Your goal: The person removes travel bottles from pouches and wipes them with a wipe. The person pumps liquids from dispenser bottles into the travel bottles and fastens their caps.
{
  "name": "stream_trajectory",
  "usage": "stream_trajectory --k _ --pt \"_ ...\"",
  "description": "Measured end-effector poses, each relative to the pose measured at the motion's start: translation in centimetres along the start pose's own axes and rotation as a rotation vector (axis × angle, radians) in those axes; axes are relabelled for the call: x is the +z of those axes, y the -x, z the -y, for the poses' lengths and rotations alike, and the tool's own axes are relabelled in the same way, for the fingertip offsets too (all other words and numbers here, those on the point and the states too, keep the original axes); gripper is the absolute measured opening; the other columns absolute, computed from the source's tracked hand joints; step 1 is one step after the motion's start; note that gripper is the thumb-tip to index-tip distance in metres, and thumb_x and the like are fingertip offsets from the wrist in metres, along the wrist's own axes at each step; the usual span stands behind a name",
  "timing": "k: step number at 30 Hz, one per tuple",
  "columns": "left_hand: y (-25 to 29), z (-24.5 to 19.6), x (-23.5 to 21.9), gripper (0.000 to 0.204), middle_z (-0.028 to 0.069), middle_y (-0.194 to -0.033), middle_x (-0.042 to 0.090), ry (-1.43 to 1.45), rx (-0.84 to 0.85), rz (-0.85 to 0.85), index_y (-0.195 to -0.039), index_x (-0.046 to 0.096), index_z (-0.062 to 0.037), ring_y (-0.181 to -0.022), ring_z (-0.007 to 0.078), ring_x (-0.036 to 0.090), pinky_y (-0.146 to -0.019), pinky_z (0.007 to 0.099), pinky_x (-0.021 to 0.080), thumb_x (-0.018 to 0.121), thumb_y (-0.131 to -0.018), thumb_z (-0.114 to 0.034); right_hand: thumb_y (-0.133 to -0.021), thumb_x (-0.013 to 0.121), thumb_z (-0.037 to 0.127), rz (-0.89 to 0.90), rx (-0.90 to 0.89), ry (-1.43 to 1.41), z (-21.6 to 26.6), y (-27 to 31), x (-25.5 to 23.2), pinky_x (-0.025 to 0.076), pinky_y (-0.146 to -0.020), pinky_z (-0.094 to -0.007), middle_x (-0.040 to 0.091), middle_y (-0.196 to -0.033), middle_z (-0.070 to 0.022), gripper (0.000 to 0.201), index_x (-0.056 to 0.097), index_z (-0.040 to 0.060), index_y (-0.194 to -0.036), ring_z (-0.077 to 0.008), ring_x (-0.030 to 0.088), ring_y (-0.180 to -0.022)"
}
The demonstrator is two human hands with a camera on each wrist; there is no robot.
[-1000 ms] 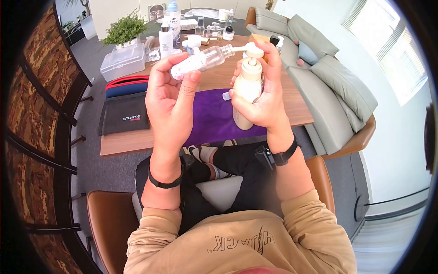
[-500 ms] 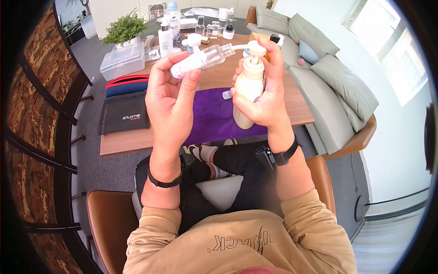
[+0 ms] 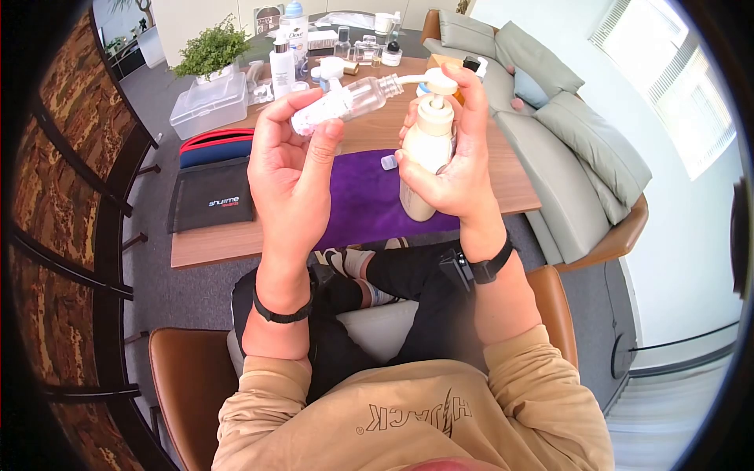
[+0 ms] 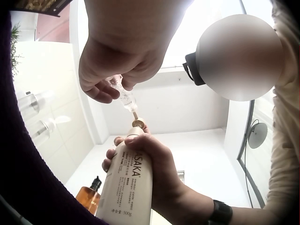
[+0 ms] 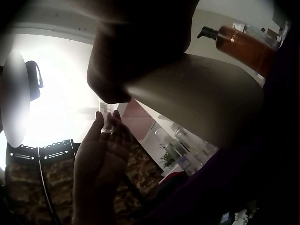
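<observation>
Between fingers and thumb, the left hand (image 3: 294, 180) grips a small clear bottle (image 3: 345, 106), tilted with its open neck toward the right. The right hand (image 3: 455, 161) is wrapped round a large cream pump bottle (image 3: 428, 149), a finger resting on the pump head (image 3: 440, 81). The pump's spout meets the mouth of the clear bottle. In the left wrist view the pump bottle (image 4: 126, 183) shows printed lettering, and its nozzle reaches into the neck of the clear bottle (image 4: 125, 97). A small translucent cap (image 3: 389, 162) lies on the purple cloth (image 3: 357, 200), left of the pump bottle.
A black pouch (image 3: 212, 196), a clear plastic box (image 3: 208, 108) and a potted plant (image 3: 214, 51) stand at the table's left. Several bottles, including a white one (image 3: 282, 69), are at the back. An amber pump bottle (image 4: 89, 197) stands beyond the cream one. A grey sofa (image 3: 534, 133) is at the right.
The pump bottle has shifted very slightly, and the pump head sits slightly higher than a second ago. Both hands keep their hold, with the spout still at the clear bottle's mouth.
</observation>
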State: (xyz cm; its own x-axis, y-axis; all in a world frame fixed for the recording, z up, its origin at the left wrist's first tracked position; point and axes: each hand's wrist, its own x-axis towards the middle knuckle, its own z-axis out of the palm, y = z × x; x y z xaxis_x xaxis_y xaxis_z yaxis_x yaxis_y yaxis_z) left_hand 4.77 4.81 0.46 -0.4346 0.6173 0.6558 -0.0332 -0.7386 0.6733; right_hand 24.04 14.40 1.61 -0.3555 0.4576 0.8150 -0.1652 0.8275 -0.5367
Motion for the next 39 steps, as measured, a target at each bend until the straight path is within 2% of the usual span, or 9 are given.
stream_trajectory --k 6,15,17,22,24,28,31,33,39 --pt "-0.04 0.09 -0.09 0.039 0.0038 -0.113 0.078 -0.002 0.001 -0.003 -0.149 0.062 0.0007 -0.104 0.0089 0.071 -0.094 0.0261 0.057 0.076 -0.116 -0.014 -0.079 0.083 -0.002 0.049 0.018 0.013 0.14 -0.09 0.00 0.060 -0.087 -0.0324 0.066 -0.111 -0.0049 0.112 0.035 0.0171 -0.179 -0.0140 0.069 -0.097" --pt "-0.01 0.11 -0.24 0.038 0.0045 -0.114 0.079 0.002 -0.002 -0.005 -0.149 0.063 0.0009 -0.104 0.0089 0.072 -0.094 0.0268 0.058 0.075 -0.116 -0.013 -0.078 0.084 -0.001 0.010 0.009 -0.023 -0.20 -0.05 0.09 0.059 -0.090 -0.0315 0.067 -0.113 -0.0048 0.111 0.037 0.0163 -0.177 -0.0144 0.069 -0.099" --pt "-0.01 0.17 -0.39 0.039 0.0090 -0.131 0.074 0.053 -0.024 0.006 -0.147 0.063 0.0003 -0.110 0.0101 0.070 -0.092 0.0260 0.058 0.079 -0.113 -0.007 -0.078 0.084 -0.001 0.031 0.023 -0.001 0.12 -0.01 0.09 0.059 -0.090 -0.0316 0.067 -0.114 -0.0050 0.111 0.037 0.0161 -0.178 -0.0145 0.069 -0.100" --pt "-0.07 0.19 -0.44 0.039 0.0089 -0.131 0.074 0.053 -0.026 0.006 -0.147 0.063 0.0002 -0.109 0.0101 0.070 -0.092 0.0259 0.058 0.079 -0.112 -0.007 -0.079 0.085 0.000 0.065 0.033 0.043 0.28 -0.12 0.06 0.059 -0.090 -0.0321 0.067 -0.116 -0.0052 0.111 0.037 0.0160 -0.178 -0.0146 0.068 -0.102" --pt "-0.09 0.22 -0.48 0.039 0.0088 -0.131 0.074 0.052 -0.031 0.004 -0.147 0.063 0.0001 -0.109 0.0101 0.070 -0.092 0.0259 0.058 0.079 -0.112 -0.007 -0.079 0.085 0.000 0.040 -0.004 0.034 0.13 -0.06 0.08 0.058 -0.091 -0.0325 0.067 -0.115 -0.0052 0.112 0.036 0.0163 -0.178 -0.0148 0.068 -0.102" --pt "-0.06 0.34 -0.65 0.039 0.0086 -0.131 0.074 0.043 -0.025 0.010 -0.147 0.063 0.0003 -0.109 0.0100 0.070 -0.092 0.0258 0.058 0.079 -0.112 -0.007 -0.079 0.085 0.000 0.012 0.036 -0.023 -0.11 -0.04 -0.01 0.058 -0.091 -0.0325 0.067 -0.113 -0.0050 0.113 0.036 0.0168 -0.179 -0.0146 0.068 -0.100" --pt "-0.02 0.21 -0.51 0.039 0.0084 -0.130 0.074 0.045 -0.029 0.010 -0.147 0.063 0.0004 -0.109 0.0100 0.070 -0.092 0.0259 0.057 0.079 -0.112 -0.007 -0.078 0.086 0.000 0.026 -0.034 0.050 -0.15 -0.11 -0.04 0.059 -0.089 -0.0323 0.066 -0.113 -0.0049 0.114 0.035 0.0169 -0.179 -0.0142 0.068 -0.099" --pt "-0.04 0.18 -0.43 0.039 0.0082 -0.130 0.074 0.049 -0.029 0.005 -0.147 0.063 0.0005 -0.109 0.0099 0.070 -0.092 0.0259 0.057 0.079 -0.112 -0.007 -0.078 0.086 -0.001 0.053 0.026 0.049 0.19 -0.05 -0.02 0.059 -0.090 -0.0322 0.066 -0.114 -0.0050 0.114 0.035 0.0169 -0.178 -0.0143 0.068 -0.099" --pt "-0.04 0.29 -0.56 0.039 0.0080 -0.130 0.075 0.047 -0.027 0.005 -0.147 0.063 0.0004 -0.110 0.0097 0.070 -0.093 0.0258 0.057 0.080 -0.112 -0.007 -0.078 0.085 -0.001 0.013 0.027 -0.001 -0.14 0.11 -0.04 0.058 -0.090 -0.0322 0.067 -0.114 -0.0051 0.113 0.035 0.0167 -0.178 -0.0147 0.068 -0.099"
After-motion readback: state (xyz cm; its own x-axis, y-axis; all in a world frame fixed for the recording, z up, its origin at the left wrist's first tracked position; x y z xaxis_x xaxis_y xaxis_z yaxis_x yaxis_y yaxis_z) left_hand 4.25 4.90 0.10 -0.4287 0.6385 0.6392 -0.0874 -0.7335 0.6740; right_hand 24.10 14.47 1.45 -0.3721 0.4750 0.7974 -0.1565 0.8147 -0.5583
